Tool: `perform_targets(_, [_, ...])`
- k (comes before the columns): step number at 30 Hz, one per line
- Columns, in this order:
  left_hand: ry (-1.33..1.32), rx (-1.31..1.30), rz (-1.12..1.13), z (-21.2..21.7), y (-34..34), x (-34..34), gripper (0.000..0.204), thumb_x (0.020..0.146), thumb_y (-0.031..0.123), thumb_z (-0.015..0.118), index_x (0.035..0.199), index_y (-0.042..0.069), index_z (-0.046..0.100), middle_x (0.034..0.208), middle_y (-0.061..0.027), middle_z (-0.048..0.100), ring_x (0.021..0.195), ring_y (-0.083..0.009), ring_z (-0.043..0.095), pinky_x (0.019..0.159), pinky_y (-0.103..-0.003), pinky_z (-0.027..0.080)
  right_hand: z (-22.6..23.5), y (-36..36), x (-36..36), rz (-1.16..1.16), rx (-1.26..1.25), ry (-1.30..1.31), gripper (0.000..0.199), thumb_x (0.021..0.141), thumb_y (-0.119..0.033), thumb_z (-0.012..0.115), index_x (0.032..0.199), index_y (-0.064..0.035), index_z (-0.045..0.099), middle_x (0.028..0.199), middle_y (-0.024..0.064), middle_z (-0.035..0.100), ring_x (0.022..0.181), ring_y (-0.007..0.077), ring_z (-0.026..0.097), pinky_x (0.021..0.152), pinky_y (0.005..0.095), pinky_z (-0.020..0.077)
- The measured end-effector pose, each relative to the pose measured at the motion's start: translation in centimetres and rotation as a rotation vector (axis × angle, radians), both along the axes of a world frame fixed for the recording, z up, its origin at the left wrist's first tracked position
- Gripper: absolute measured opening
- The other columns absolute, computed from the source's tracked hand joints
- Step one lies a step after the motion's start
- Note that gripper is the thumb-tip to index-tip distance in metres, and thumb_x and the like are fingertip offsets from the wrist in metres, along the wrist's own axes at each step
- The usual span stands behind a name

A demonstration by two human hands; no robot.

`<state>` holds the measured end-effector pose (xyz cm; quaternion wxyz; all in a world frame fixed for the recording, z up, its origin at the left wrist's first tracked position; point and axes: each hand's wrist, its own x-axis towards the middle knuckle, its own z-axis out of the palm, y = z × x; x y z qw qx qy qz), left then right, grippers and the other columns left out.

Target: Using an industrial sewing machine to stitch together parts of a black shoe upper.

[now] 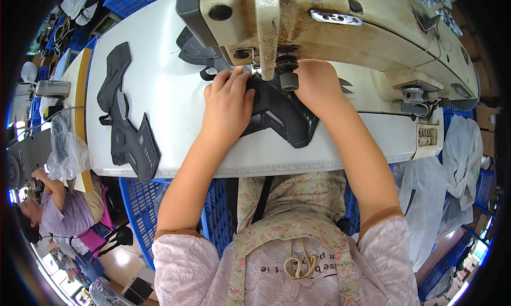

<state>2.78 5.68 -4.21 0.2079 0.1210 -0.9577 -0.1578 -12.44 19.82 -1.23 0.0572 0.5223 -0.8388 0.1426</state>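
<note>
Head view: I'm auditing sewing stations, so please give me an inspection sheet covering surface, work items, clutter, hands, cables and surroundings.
Surface: white table, graduated strip along the front edge.
Work items: black piece, partly under the sewing machine.
Clutter: overlapping black panels lie at the table's left.
Left hand: spread on the black piece.
Right hand: at the piece's other side, fingertips hidden.
Cables: thin cord at far left; where it leads is unclear.
Surroundings: blue basket below, clear plastic bags at right, another person at far left.
</note>
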Motion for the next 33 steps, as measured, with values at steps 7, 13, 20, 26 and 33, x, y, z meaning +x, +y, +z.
perform_targets(7, [0.013, 0.043, 0.001, 0.0, -0.2, -0.1, 0.035, 0.086, 0.012, 0.066, 0.119, 0.003, 0.061, 0.121, -0.0128, 0.063, 0.119, -0.0327, 0.052, 0.094, -0.046, 0.040, -0.5, -0.4, 0.2, -0.025, -0.152, -0.096, 0.025, 0.078, -0.022, 0.067, 0.069, 0.0000, 0.064, 0.068, 0.0217, 0.062, 0.072, 0.0405, 0.063, 0.067, 0.0491, 0.0493])
perform_targets(13, [0.067, -0.005, 0.004, 0.2, -0.3, 0.0, 0.033, 0.084, 0.013, 0.068, 0.114, 0.001, 0.061, 0.121, -0.0121, 0.063, 0.113, -0.0311, 0.057, 0.092, -0.043, 0.045, -1.1, -0.3, -0.2, 0.001, 0.064, 0.025, 0.017, 0.086, -0.018, 0.059, 0.083, -0.0051, 0.070, 0.081, 0.0134, 0.068, 0.080, 0.0316, 0.068, 0.069, 0.0432, 0.0524])
perform_targets(20, [0.076, -0.070, -0.143, 0.1, -3.0, -0.3, 0.025, 0.082, 0.006, 0.065, 0.105, -0.002, 0.067, 0.113, -0.0141, 0.067, 0.109, -0.0322, 0.059, 0.090, -0.044, 0.047, -0.4, -0.4, 1.5, -0.087, -0.035, -0.198, 0.019, 0.086, -0.023, 0.061, 0.089, -0.0048, 0.068, 0.091, 0.0170, 0.067, 0.083, 0.0360, 0.067, 0.073, 0.0467, 0.0530])
perform_targets(26, [0.052, -0.043, -0.235, 1.4, -4.2, -1.1, 0.026, 0.079, 0.007, 0.066, 0.104, 0.000, 0.068, 0.108, -0.0152, 0.066, 0.108, -0.0356, 0.058, 0.091, -0.045, 0.048, -0.9, 1.0, 2.8, 0.225, -0.074, 0.177, 0.020, 0.077, -0.009, 0.064, 0.095, -0.0112, 0.073, 0.093, 0.0047, 0.066, 0.095, 0.0203, 0.062, 0.063, 0.0331, 0.0559])
perform_targets(33, [-0.142, 0.002, -0.230, 0.7, -4.4, -0.1, 0.045, 0.088, 0.022, 0.066, 0.127, 0.001, 0.060, 0.131, -0.0165, 0.058, 0.131, -0.0346, 0.047, 0.109, -0.045, 0.038, -1.6, 1.2, 3.0, 0.204, -0.072, 0.169, 0.025, 0.073, -0.011, 0.065, 0.096, -0.0126, 0.074, 0.084, 0.0029, 0.062, 0.088, 0.0193, 0.060, 0.059, 0.0311, 0.0536])
